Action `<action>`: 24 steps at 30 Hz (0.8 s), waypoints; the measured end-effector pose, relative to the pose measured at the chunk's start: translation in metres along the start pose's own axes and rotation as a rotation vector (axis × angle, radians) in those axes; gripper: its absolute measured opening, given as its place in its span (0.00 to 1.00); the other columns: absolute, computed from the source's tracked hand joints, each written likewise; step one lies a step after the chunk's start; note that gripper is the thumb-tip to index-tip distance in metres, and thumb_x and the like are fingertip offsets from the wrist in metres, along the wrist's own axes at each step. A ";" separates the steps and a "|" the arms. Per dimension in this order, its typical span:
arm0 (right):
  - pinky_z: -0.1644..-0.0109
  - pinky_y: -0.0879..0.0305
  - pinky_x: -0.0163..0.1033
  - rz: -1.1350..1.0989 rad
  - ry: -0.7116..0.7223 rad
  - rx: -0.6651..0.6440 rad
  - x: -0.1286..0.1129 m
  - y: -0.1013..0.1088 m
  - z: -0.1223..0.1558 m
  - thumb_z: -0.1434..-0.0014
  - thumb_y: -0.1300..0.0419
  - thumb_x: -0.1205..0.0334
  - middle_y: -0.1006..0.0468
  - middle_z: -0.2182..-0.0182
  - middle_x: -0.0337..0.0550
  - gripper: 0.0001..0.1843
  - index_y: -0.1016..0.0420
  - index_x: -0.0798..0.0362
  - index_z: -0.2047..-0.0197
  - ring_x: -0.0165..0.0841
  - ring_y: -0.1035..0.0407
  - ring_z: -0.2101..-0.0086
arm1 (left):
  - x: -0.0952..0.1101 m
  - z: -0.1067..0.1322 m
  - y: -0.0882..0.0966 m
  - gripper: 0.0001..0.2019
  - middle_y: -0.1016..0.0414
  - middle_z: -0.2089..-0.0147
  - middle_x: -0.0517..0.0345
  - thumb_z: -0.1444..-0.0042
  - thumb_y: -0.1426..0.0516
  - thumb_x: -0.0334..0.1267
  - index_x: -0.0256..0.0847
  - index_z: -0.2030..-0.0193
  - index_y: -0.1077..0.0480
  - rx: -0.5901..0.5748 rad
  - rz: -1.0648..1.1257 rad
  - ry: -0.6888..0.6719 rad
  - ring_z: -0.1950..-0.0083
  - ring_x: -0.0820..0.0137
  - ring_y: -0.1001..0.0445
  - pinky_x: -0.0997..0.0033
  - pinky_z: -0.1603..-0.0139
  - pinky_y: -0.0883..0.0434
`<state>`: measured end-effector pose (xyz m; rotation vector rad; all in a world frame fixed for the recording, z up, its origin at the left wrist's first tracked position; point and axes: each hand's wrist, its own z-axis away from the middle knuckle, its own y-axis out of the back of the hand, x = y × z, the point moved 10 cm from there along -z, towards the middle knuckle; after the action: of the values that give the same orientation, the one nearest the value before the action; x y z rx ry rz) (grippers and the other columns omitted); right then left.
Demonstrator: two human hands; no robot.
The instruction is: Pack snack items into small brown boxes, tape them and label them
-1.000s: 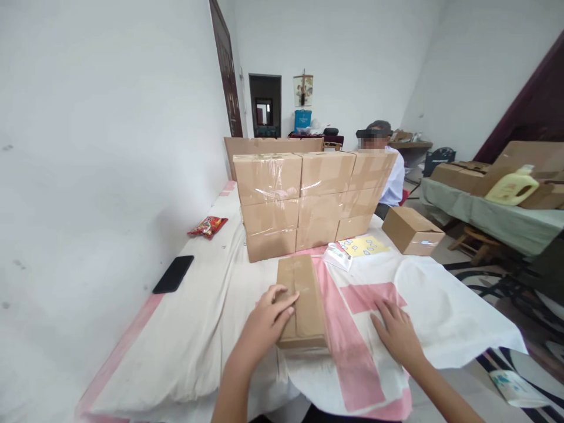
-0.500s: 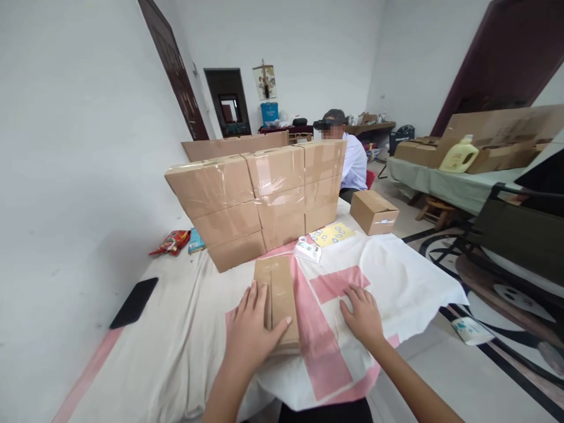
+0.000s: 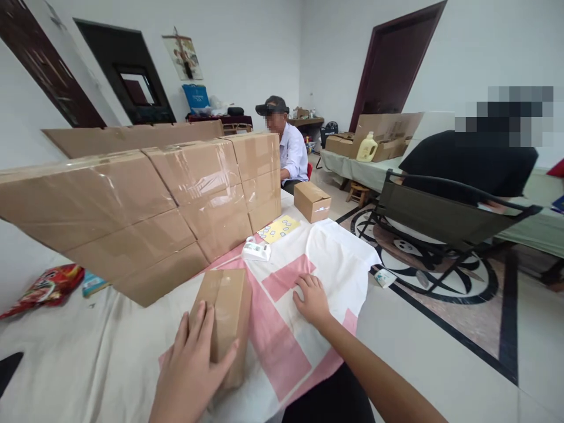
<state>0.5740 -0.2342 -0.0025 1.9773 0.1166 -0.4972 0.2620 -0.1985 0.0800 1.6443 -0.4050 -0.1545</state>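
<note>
A brown cardboard box, oblong and with a seam along its upper face, lies on the bench, which is draped in a white and pink cloth. The left hand is spread palm down over the box's near left part — fingers stretched along the top, thumb reaching across toward the right edge. Most of the box's upper face shows ahead and to the right of that hand. The right hand rests on the cloth to the right of the box, well apart from it, its fingers loosely bent and holding nothing.

Beyond the box stands a wall of brown cartons bound with shiny clear tape. Just beside its foot are a small white object with a printed label and a yellow sheet with blue-outlined shapes — a closed brown carton sits farther back.
</note>
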 end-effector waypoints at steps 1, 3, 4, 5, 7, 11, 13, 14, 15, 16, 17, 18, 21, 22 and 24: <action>0.35 0.44 0.51 0.008 0.002 0.002 0.000 -0.001 0.000 0.38 0.41 0.63 0.25 0.46 0.49 0.13 0.25 0.50 0.50 0.45 0.36 0.44 | 0.001 -0.001 -0.005 0.40 0.51 0.22 0.48 0.42 0.54 0.55 0.34 0.27 0.43 -0.022 -0.035 -0.030 0.22 0.49 0.52 0.41 0.33 0.37; 0.35 0.45 0.52 0.019 0.008 -0.001 0.000 -0.002 0.000 0.38 0.41 0.63 0.25 0.46 0.49 0.13 0.26 0.50 0.50 0.44 0.36 0.44 | -0.002 -0.004 -0.010 0.38 0.49 0.22 0.49 0.42 0.56 0.49 0.33 0.27 0.44 -0.034 -0.072 -0.131 0.22 0.54 0.50 0.45 0.28 0.44; 0.35 0.45 0.52 0.023 0.009 -0.005 0.000 -0.003 0.000 0.38 0.41 0.63 0.26 0.46 0.49 0.13 0.26 0.50 0.50 0.44 0.36 0.44 | -0.005 -0.006 -0.010 0.37 0.47 0.23 0.50 0.42 0.56 0.47 0.33 0.26 0.45 -0.022 -0.084 -0.188 0.22 0.56 0.50 0.46 0.27 0.46; 0.35 0.45 0.52 0.027 0.010 -0.010 0.000 -0.003 0.000 0.38 0.41 0.62 0.26 0.46 0.49 0.13 0.26 0.49 0.50 0.44 0.36 0.44 | -0.009 -0.007 -0.010 0.37 0.47 0.23 0.50 0.41 0.56 0.45 0.33 0.26 0.46 0.004 -0.093 -0.240 0.22 0.57 0.49 0.47 0.27 0.47; 0.35 0.45 0.52 0.035 0.012 -0.018 0.000 -0.004 0.000 0.38 0.41 0.62 0.26 0.46 0.49 0.13 0.26 0.49 0.50 0.44 0.36 0.44 | -0.015 -0.007 -0.007 0.37 0.45 0.24 0.50 0.41 0.55 0.43 0.34 0.25 0.49 0.092 -0.111 -0.324 0.22 0.57 0.48 0.48 0.27 0.48; 0.35 0.45 0.51 0.045 0.014 -0.021 -0.002 -0.003 0.000 0.38 0.41 0.63 0.26 0.46 0.49 0.13 0.26 0.50 0.50 0.44 0.37 0.44 | -0.011 0.000 -0.001 0.39 0.39 0.26 0.47 0.39 0.50 0.45 0.37 0.23 0.57 0.285 -0.138 -0.439 0.26 0.53 0.40 0.46 0.29 0.45; 0.35 0.45 0.51 0.049 0.010 -0.019 -0.003 -0.002 -0.001 0.38 0.41 0.63 0.26 0.46 0.49 0.13 0.26 0.50 0.50 0.45 0.37 0.45 | -0.008 0.002 0.005 0.39 0.35 0.28 0.47 0.38 0.48 0.49 0.39 0.23 0.56 0.365 -0.126 -0.469 0.29 0.51 0.35 0.47 0.31 0.41; 0.35 0.45 0.51 0.050 0.006 -0.020 -0.002 -0.002 -0.002 0.38 0.41 0.62 0.26 0.46 0.49 0.13 0.26 0.51 0.50 0.45 0.37 0.45 | -0.007 0.001 0.009 0.39 0.33 0.30 0.47 0.37 0.47 0.51 0.40 0.23 0.54 0.398 -0.117 -0.481 0.31 0.51 0.33 0.48 0.32 0.40; 0.35 0.45 0.51 0.051 0.003 -0.022 -0.002 -0.002 -0.002 0.38 0.41 0.62 0.26 0.46 0.49 0.13 0.26 0.51 0.50 0.45 0.37 0.45 | -0.006 -0.001 0.013 0.39 0.31 0.31 0.47 0.37 0.45 0.52 0.41 0.24 0.51 0.424 -0.107 -0.500 0.32 0.52 0.31 0.50 0.32 0.39; 0.35 0.46 0.52 0.052 0.001 -0.026 -0.002 -0.003 -0.001 0.38 0.41 0.62 0.26 0.47 0.49 0.12 0.26 0.51 0.50 0.45 0.37 0.46 | -0.005 -0.004 0.017 0.38 0.29 0.32 0.48 0.37 0.44 0.52 0.41 0.24 0.50 0.443 -0.097 -0.525 0.33 0.52 0.30 0.51 0.33 0.37; 0.35 0.46 0.52 0.054 0.002 -0.034 -0.002 -0.003 -0.001 0.38 0.41 0.61 0.26 0.47 0.50 0.12 0.26 0.51 0.51 0.45 0.37 0.46 | -0.003 -0.008 0.022 0.37 0.28 0.33 0.48 0.37 0.43 0.52 0.42 0.25 0.48 0.451 -0.092 -0.551 0.34 0.52 0.29 0.52 0.34 0.36; 0.35 0.47 0.52 0.059 0.005 -0.044 -0.002 -0.004 0.000 0.37 0.41 0.60 0.26 0.47 0.50 0.12 0.26 0.51 0.51 0.46 0.37 0.45 | -0.001 -0.011 0.026 0.37 0.28 0.34 0.47 0.37 0.42 0.51 0.42 0.26 0.47 0.453 -0.092 -0.575 0.34 0.52 0.28 0.53 0.35 0.35; 0.33 0.49 0.56 0.103 0.024 -0.099 -0.004 -0.007 0.003 0.36 0.42 0.57 0.26 0.46 0.53 0.14 0.26 0.52 0.49 0.48 0.38 0.44 | 0.003 -0.017 0.039 0.33 0.25 0.36 0.48 0.38 0.41 0.50 0.43 0.29 0.41 0.466 -0.128 -0.583 0.34 0.50 0.29 0.51 0.40 0.33; 0.34 0.50 0.58 0.130 0.039 -0.124 -0.005 -0.008 0.001 0.36 0.43 0.56 0.26 0.46 0.55 0.15 0.27 0.53 0.49 0.49 0.38 0.44 | 0.003 -0.015 0.044 0.30 0.24 0.37 0.49 0.38 0.41 0.49 0.44 0.31 0.37 0.482 -0.144 -0.557 0.34 0.49 0.29 0.50 0.40 0.33; 0.37 0.46 0.59 0.164 0.093 -0.197 -0.010 -0.011 -0.008 0.37 0.42 0.54 0.26 0.45 0.58 0.17 0.26 0.55 0.49 0.52 0.37 0.44 | 0.004 -0.003 0.056 0.24 0.21 0.41 0.52 0.40 0.39 0.43 0.46 0.37 0.31 0.570 -0.134 -0.458 0.37 0.47 0.27 0.48 0.41 0.34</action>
<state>0.5641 -0.2206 -0.0050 1.7992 0.0587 -0.2768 0.2574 -0.2004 0.1359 2.2020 -0.7337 -0.5640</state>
